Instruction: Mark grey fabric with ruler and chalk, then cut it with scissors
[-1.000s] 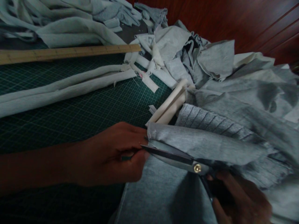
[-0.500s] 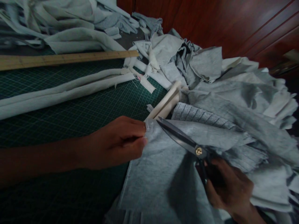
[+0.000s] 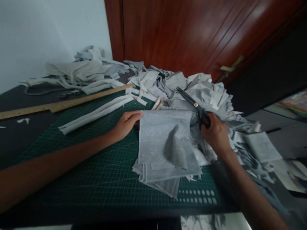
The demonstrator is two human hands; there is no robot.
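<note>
My left hand (image 3: pixel 128 123) pinches the upper left corner of a light grey piece of fabric (image 3: pixel 155 140), with the thumb on top. The piece hangs down over other grey layers, and a dark fold shows in its middle. In my right hand (image 3: pixel 216 132) is a pair of black-handled scissors (image 3: pixel 189 97). The blades look closed or nearly so and point up and to the left, above the heaped cloth and clear of the held piece. My right fingers wrap round the handles.
A green cutting mat (image 3: pixel 100 179) covers the table. Rolled pale cloth (image 3: pixel 96 113) and a wooden ruler (image 3: pixel 91 95) lie at the left. Heaps of cloth scraps (image 3: pixel 201 86) line the back and right, before a red-brown wooden door (image 3: pixel 168 35).
The view has drawn back and up. The scissors have left the fabric's top edge and lifted to the upper right. My left hand still grips the corner.
</note>
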